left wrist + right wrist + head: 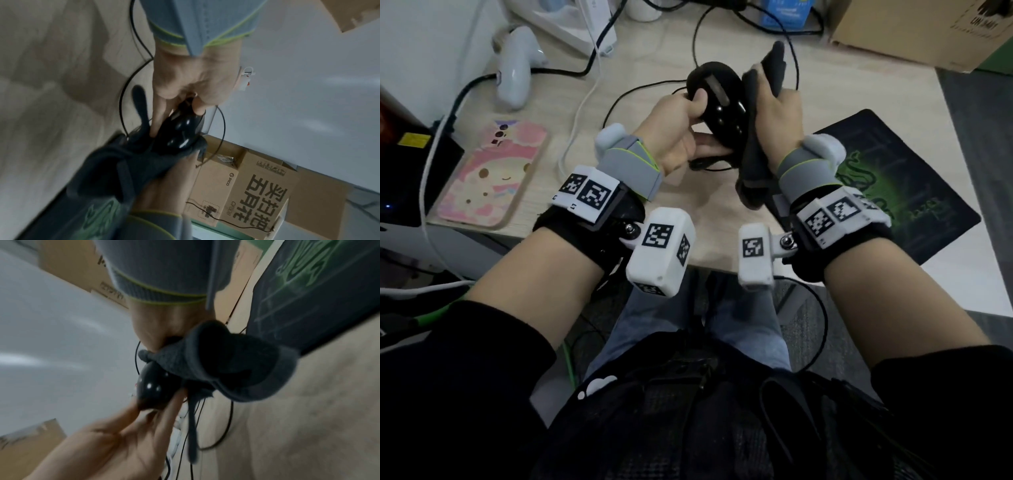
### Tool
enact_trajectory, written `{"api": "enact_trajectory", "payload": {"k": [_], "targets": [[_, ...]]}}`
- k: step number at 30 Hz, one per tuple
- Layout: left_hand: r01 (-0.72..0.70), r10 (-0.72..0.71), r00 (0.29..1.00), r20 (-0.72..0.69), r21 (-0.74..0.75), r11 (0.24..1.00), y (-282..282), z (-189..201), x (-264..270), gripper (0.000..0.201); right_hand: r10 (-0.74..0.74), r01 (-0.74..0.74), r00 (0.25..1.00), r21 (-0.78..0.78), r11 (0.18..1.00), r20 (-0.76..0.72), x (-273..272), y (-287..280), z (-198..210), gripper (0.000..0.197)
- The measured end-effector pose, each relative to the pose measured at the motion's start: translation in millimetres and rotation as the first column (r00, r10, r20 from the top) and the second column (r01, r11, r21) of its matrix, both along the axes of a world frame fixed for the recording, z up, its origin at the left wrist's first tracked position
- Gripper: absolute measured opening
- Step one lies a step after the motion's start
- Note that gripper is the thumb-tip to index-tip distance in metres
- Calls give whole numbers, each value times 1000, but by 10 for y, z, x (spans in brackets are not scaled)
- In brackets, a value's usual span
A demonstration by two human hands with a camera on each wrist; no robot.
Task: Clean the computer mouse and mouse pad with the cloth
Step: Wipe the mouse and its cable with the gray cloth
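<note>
Mouse (717,97), black and glossy, is lifted clear of the desk (654,68) and turned underside-up between the two hands. Left hand (678,137) grips it: the thumb curls over the near left edge, and the remaining fingers (172,404) extend beneath and along its body, as the right wrist view shows. Right hand (779,116) is closed round a dark grey cloth (760,137), which it presses against the mouse's right flank. One end of the cloth projects beyond the right fingers, away from the person; the other end hangs below the heel of that hand. In the left wrist view the cloth (127,167) bunches directly against the mouse (180,129), with left fingertips (156,123) lying beside it. The mouse cable (619,99) loops on the desk beyond the left fingers. Mouse pad (893,178), black with a green emblem, lies flat on the desk to the right of the right hand and apart from both sets of fingers. A pink phone (493,174) lies left of the left hand.
</note>
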State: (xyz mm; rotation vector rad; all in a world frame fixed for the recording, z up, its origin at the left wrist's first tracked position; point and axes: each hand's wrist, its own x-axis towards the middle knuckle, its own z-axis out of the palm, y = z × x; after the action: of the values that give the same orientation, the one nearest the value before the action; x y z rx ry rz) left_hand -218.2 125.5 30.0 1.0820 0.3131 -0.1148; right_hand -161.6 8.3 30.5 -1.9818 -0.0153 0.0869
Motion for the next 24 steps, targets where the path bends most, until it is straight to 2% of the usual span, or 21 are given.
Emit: {"api": "enact_trajectory", "payload": {"k": [2,4,8,10,13,15,18,20,22,24], "targets": [[85,-89,996,12,193,977,10,22,-43,23,25,-27,996,-22,999,-81,57,-20,-4,41],[39,-52,998,30,337,941,-13,40,-34,19,35,-33,996,22,999,-77,64,-18,-23,40],[-64,56,998,31,439,896,49,36,33,20,-3,18,999,273,962,-54,40,-82,-1,41],[-53,45,999,27,477,877,77,27,38,18,78,-56,996,344,937,-51,37,-94,20,47],[-33,-6,998,65,576,817,-2,28,50,20,218,-197,974,261,945,-56,-12,23,31,42],[7,-78,994,80,652,758,-49,48,48,31,235,-228,972,175,958,-17,-39,107,13,36],[139,-216,974,59,600,788,-24,81,-15,45,142,-147,988,105,984,53,-11,118,18,34],[160,-285,954,89,651,742,4,72,-46,65,93,-96,995,67,993,47,27,105,65,27],[121,-324,935,141,735,668,7,38,-53,82,32,-32,999,38,999,14,73,101,119,31],[99,-318,935,159,743,662,8,21,-45,82,15,-15,999,7,1000,-30,121,103,140,37]]}}
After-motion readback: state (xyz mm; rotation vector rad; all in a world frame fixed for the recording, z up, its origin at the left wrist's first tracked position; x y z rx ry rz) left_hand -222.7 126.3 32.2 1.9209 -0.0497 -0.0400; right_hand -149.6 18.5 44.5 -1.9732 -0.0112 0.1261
